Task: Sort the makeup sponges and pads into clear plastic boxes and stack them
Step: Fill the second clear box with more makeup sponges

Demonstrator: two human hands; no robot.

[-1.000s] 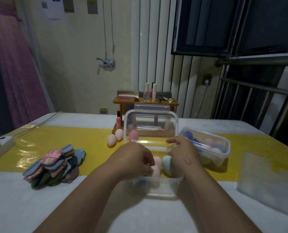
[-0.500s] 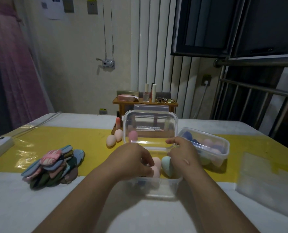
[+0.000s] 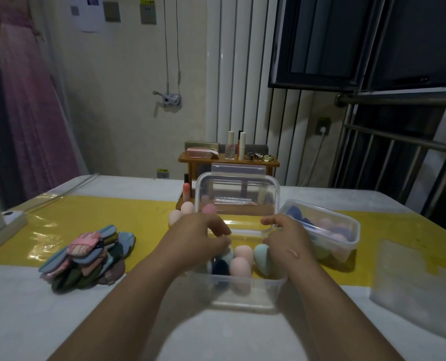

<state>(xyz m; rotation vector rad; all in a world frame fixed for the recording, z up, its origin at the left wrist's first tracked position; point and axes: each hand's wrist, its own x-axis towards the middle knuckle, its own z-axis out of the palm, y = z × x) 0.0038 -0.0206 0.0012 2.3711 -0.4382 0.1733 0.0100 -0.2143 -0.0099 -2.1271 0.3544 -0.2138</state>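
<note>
Fingers of left hand (image 3: 198, 238) and right hand (image 3: 287, 238) curl above clear box (image 3: 242, 293); grip contents unclear.

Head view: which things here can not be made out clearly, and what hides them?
1. Left part of the near box: covered by the left hand; what lies under it is hidden.
2. Right hand: cannot tell whether its fingers touch the upright lid.
3. Far box: the cloudy wall blurs the sponges; their number is unclear.
4. Pile of pads: lower pads are covered by upper ones.
5. Flat clear sheet: cut off by the right edge.
</note>
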